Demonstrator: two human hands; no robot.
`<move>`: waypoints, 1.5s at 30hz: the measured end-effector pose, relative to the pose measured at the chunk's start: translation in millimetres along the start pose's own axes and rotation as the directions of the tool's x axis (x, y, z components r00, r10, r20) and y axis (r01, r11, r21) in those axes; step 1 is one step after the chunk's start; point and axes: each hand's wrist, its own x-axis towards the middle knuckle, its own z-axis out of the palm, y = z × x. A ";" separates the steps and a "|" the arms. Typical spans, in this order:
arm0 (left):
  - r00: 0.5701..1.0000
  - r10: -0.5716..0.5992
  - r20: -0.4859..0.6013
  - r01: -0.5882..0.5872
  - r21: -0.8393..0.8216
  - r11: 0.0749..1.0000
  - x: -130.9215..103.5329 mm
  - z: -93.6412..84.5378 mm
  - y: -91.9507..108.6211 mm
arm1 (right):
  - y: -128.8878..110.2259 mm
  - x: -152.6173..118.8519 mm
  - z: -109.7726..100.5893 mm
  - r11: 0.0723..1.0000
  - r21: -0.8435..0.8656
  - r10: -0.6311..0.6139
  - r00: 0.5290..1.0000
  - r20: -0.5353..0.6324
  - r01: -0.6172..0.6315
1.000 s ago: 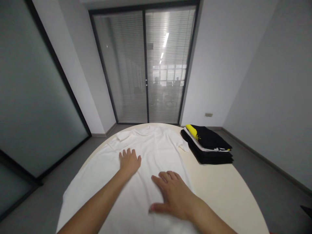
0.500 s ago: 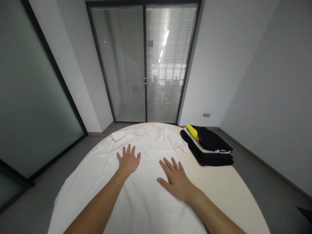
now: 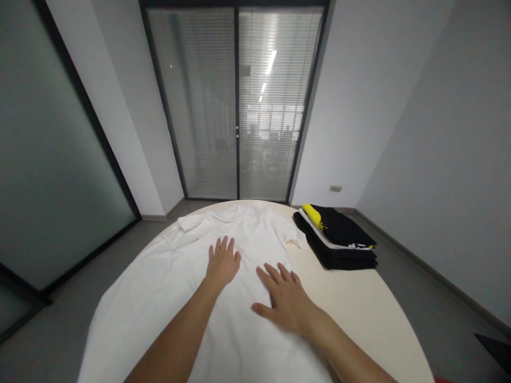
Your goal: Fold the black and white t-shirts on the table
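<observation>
A white T-shirt [image 3: 247, 234] lies spread over much of the round, cream-coloured table [image 3: 359, 314], its collar and sleeves at the far edge. My left hand [image 3: 223, 264] rests palm down on the middle of the shirt, fingers spread, holding nothing. Lower and to the right, my right hand [image 3: 285, 300] is over the shirt near its right side, with its fingers apart and its thumb pointing left. The shirt's lower part runs out of view between and beside my forearms.
At the table's right back edge sits a stack of folded dark clothes [image 3: 343, 234], with a yellow patch on top and a white layer. Behind the table stand glass doors with blinds [image 3: 239, 106]. Something dark and pointed [image 3: 493, 348] shows at the lower right.
My left hand has moved a little to the right over the shirt, its fingers closer together. My right hand has shifted slightly left and toward me. The view has moved slightly.
</observation>
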 end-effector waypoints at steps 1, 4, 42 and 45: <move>1.000 0.031 -0.004 -0.031 -0.009 0.999 -2.4 1.6 2.0 | -1.5 0.8 0.1 1.000 -0.020 0.007 0.999 -0.037 -0.008; 0.999 0.042 -0.010 -0.042 -0.007 0.999 -9.0 5.7 3.5 | -1.5 13.7 -5.7 0.997 -0.062 0.029 0.985 -0.169 -0.040; 0.998 0.036 0.048 -0.036 -0.011 0.999 -9.8 -1.8 5.7 | 104.7 133.8 -49.2 0.890 0.084 0.429 0.760 -0.487 -0.448; 0.998 0.034 0.054 -0.034 -0.004 0.999 -9.5 -0.6 5.4 | 101.9 132.0 -60.1 0.924 0.089 0.346 0.713 -0.611 -0.372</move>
